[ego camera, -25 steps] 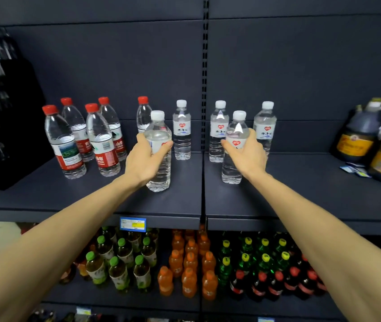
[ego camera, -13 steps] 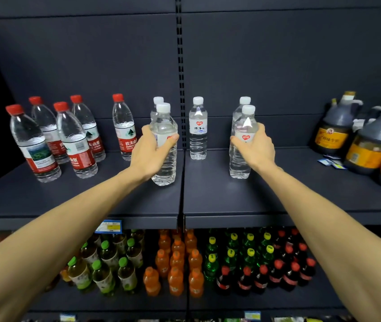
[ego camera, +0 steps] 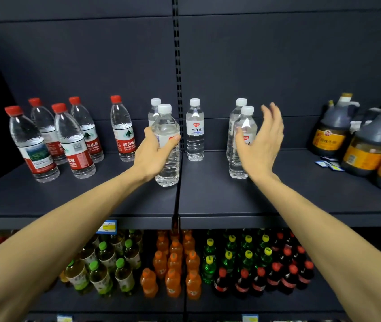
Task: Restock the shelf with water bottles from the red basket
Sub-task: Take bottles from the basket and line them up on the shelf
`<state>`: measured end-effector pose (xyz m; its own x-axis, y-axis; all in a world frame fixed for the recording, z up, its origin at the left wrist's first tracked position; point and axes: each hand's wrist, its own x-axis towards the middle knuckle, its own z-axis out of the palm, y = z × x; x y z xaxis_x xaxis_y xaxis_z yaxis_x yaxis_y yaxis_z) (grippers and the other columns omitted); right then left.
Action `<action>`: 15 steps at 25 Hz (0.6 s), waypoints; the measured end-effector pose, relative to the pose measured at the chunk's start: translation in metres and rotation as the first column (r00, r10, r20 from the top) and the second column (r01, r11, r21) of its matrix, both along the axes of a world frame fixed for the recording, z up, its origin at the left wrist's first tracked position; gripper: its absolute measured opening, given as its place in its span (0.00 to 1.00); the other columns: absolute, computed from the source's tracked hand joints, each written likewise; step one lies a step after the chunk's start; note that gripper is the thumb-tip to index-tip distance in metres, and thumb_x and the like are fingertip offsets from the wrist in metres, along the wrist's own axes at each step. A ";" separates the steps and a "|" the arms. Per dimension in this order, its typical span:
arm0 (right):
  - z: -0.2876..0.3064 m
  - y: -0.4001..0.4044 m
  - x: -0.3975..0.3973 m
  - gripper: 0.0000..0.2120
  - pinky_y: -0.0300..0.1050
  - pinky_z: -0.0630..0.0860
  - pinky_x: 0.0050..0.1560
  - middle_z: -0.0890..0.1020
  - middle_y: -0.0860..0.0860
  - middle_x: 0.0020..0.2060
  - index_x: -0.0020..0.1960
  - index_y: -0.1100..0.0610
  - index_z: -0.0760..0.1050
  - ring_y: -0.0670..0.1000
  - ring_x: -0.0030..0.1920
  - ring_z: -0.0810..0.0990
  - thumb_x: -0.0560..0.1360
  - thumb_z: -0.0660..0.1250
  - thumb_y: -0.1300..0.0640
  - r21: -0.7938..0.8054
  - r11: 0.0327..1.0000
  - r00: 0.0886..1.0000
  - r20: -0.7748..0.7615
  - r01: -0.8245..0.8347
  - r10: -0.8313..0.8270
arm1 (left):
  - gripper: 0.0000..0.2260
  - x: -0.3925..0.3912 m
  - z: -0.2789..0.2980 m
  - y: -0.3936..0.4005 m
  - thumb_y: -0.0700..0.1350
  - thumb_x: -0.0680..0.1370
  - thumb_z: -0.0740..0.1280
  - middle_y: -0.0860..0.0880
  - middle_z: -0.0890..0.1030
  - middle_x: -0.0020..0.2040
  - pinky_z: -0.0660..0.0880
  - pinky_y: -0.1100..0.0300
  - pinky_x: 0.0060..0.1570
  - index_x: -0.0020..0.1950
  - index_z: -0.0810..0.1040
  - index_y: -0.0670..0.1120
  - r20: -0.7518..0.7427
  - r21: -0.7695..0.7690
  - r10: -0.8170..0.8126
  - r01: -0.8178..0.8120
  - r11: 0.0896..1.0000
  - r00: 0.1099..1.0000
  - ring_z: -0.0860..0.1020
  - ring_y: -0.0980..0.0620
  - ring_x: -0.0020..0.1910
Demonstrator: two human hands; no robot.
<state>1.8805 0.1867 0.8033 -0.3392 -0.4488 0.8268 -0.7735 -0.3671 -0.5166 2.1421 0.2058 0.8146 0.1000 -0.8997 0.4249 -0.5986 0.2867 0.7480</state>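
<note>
While you stand facing the dark shelf (ego camera: 208, 201), every place below is given from its centre upright (ego camera: 177, 89), the slotted post.

Left hand: your left hand (ego camera: 152, 156) is wrapped around a white-capped water bottle (ego camera: 167, 145) just left of the upright, thumb on the side nearest the post and fingers curled round the other side. The bottle is upright, with its base at the shelf.

Right hand: your right hand (ego camera: 261, 145) is spread with fingers straight and holds nothing. It hangs just right of a second white-capped bottle (ego camera: 241, 145), which stands upright on the shelf to the right of the upright. Whether the palm touches that bottle, you cannot tell.

Back row: one white-capped bottle (ego camera: 154, 110) stands behind the gripped one, another (ego camera: 195, 130) just right of the upright, and a third (ego camera: 237, 112) behind the free-standing one.

Left of the upright: five red-capped water bottles (ego camera: 73, 140) stand in a loose group, well apart from your left hand.

Far right of the upright: dark sauce jugs (ego camera: 333, 131) with yellow labels stand near the shelf's end.

Below the shelf: green-capped (ego camera: 101, 273), orange (ego camera: 173, 263), yellow-capped (ego camera: 229, 259) and red-capped drinks (ego camera: 277, 275) fill the lower tier.
</note>
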 end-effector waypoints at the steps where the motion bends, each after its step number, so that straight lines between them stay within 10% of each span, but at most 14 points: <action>1: 0.001 0.006 0.006 0.30 0.51 0.65 0.69 0.66 0.56 0.77 0.74 0.60 0.69 0.57 0.75 0.67 0.75 0.69 0.51 -0.084 0.996 0.996 -0.085 -0.016 0.009 | 0.31 0.001 -0.001 0.000 0.64 0.79 0.67 0.65 0.74 0.52 0.75 0.52 0.59 0.72 0.64 0.45 -0.007 0.003 -0.003 0.003 1.000 1.000 0.79 0.51 0.57; 3: -0.008 0.015 0.025 0.27 0.51 0.68 0.67 0.70 0.56 0.74 0.71 0.60 0.72 0.58 0.71 0.71 0.74 0.70 0.54 -0.103 0.985 0.965 -0.238 -0.137 0.109 | 0.30 0.002 -0.004 0.002 0.63 0.79 0.67 0.67 0.72 0.52 0.74 0.52 0.60 0.72 0.64 0.46 -0.026 0.000 -0.004 0.004 1.000 1.000 0.78 0.52 0.58; 6: -0.029 0.018 0.062 0.32 0.55 0.69 0.71 0.74 0.52 0.71 0.74 0.57 0.70 0.55 0.72 0.69 0.75 0.70 0.43 0.305 0.893 0.846 -0.321 -0.332 0.425 | 0.30 0.011 -0.009 0.008 0.63 0.79 0.67 0.67 0.73 0.54 0.73 0.53 0.63 0.72 0.65 0.47 -0.048 0.014 -0.031 0.031 0.999 0.998 0.78 0.54 0.59; 11: -0.040 0.012 0.107 0.47 0.54 0.57 0.79 0.66 0.47 0.78 0.79 0.51 0.64 0.50 0.81 0.54 0.69 0.68 0.26 0.660 0.644 0.771 -0.152 -0.386 0.618 | 0.32 0.045 -0.019 0.018 0.75 0.72 0.64 0.59 0.75 0.66 0.71 0.47 0.70 0.70 0.65 0.62 -0.001 0.053 -0.050 0.050 0.997 0.999 0.76 0.55 0.66; 15: -0.042 0.007 0.140 0.49 0.54 0.64 0.77 0.70 0.47 0.76 0.77 0.47 0.66 0.49 0.77 0.64 0.64 0.69 0.23 0.681 0.573 0.757 -0.042 -0.456 0.652 | 0.20 0.070 -0.016 0.021 0.73 0.73 0.65 0.57 0.77 0.67 0.72 0.45 0.69 0.62 0.66 0.73 0.049 0.047 -0.104 0.102 0.994 0.993 0.77 0.55 0.66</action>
